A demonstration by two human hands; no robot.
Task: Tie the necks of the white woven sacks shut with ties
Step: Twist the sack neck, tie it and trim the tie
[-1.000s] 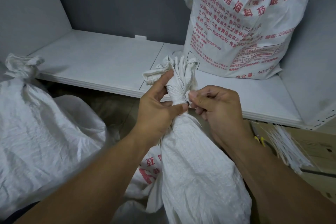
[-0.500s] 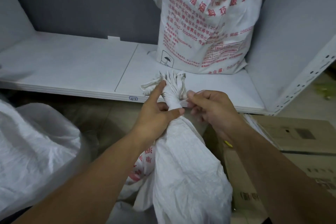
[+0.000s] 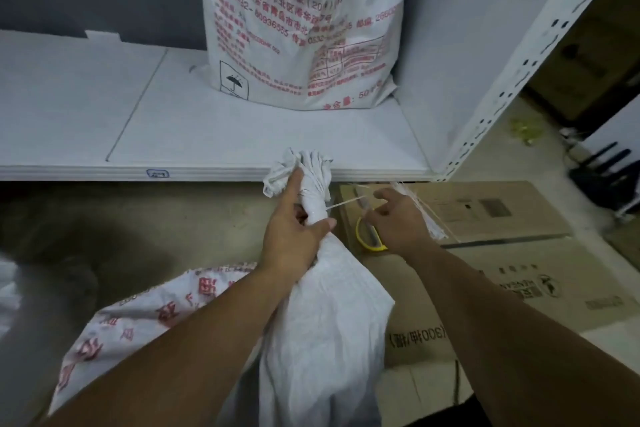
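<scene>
Head view: left hand (image 3: 291,239) grips sack (image 3: 325,322); shelf sack (image 3: 301,28) reads 科技

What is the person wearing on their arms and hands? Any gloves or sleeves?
Nothing at all. The left forearm and right forearm are bare, with no sleeve showing. The left hand and right hand have no gloves, and no ring, watch or wristband shows.
</scene>
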